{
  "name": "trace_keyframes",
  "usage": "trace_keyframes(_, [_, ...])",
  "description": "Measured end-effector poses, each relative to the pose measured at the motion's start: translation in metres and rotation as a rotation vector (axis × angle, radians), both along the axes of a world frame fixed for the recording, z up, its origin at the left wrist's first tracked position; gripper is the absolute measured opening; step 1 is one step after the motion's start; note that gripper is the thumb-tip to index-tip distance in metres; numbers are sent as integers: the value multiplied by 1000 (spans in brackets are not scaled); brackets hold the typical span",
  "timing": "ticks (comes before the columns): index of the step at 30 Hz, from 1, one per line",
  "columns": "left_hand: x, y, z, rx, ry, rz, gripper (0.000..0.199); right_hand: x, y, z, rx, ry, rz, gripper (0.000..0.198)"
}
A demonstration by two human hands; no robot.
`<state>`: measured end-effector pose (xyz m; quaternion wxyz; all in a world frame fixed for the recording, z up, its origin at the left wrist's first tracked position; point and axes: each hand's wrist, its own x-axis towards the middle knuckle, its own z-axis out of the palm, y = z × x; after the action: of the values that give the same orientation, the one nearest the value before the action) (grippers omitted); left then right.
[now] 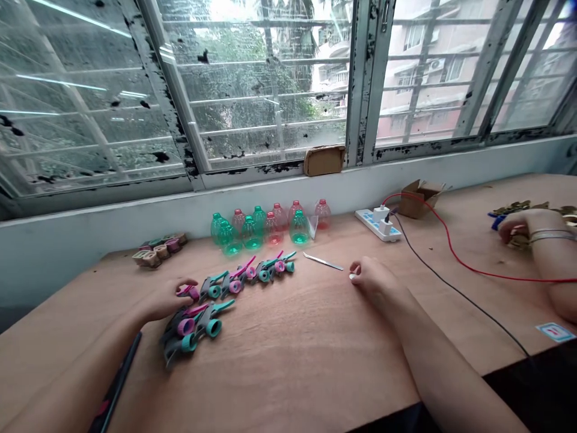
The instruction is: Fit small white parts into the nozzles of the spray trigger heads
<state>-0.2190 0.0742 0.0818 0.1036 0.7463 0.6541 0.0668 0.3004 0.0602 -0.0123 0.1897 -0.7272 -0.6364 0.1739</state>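
On the left, my left hand [167,300] closes its fingers round a pink spray trigger head [191,292] at the end of a row. More grey spray trigger heads with pink and teal levers and collars [234,287] lie in that row, and a second small group [198,328] sits just in front of my fingers. My right hand [374,278] rests on the table at the right of centre, its fingers pinched on a small white piece [352,276] too small to name. Metal tweezers [323,261] lie just left of it.
Green bottles [252,233] and red bottles [273,228] stand by the wall. A power strip [376,225] feeds red and dark cables across the right side. A cardboard box [417,198] stands behind. Another person's hand [518,225] handles brass-coloured parts. A black stick-like tool [118,382] lies near my left forearm.
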Motion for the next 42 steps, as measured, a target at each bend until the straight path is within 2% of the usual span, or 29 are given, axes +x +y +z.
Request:
trace_keyframes(5, [-15,16,-21,3,-22,2,53,-3,-1,6,-20,-15,-8,28])
trace_keyframes(7, [-20,19,-20,45,-45,16,46,-3,-2,9,-26,-9,-6,32])
trace_keyframes(9, [-18,16,-7,109,-71,37,39,-1,-3,11,-42,2,0,37])
trace_keyframes(11, [-5,5,16,202,-66,75,36,1,-5,13,-62,8,-3,38])
trace_keyframes(14, [42,-23,47,411,29,148,40,3,-6,15,-81,6,-10,34])
trace_keyframes(16, [86,-41,51,483,-27,63,44,3,-7,17,-90,1,-12,31])
trace_keyframes(18, [131,-55,40,471,-203,-73,48,2,-8,18,-95,-7,-19,27])
trace_keyframes(21, [185,-64,2,399,-365,-274,39,-1,-9,20,-93,-24,-34,22])
trace_keyframes(24, [210,-62,-35,362,-449,-342,35,-4,-8,21,-86,-41,-48,20])
trace_keyframes(27, [215,-59,-58,283,-544,-316,38,-6,-8,21,-79,-53,-57,15])
trace_keyframes(32, [212,-59,-68,183,-552,-361,29,-7,-10,24,-57,-74,-52,11])
trace_keyframes(35, [212,-60,-67,183,-528,-382,24,-6,-10,25,-72,-89,-49,14])
trace_keyframes(42, [212,-60,-70,203,-539,-399,25,-5,-4,18,-67,-106,-68,21])
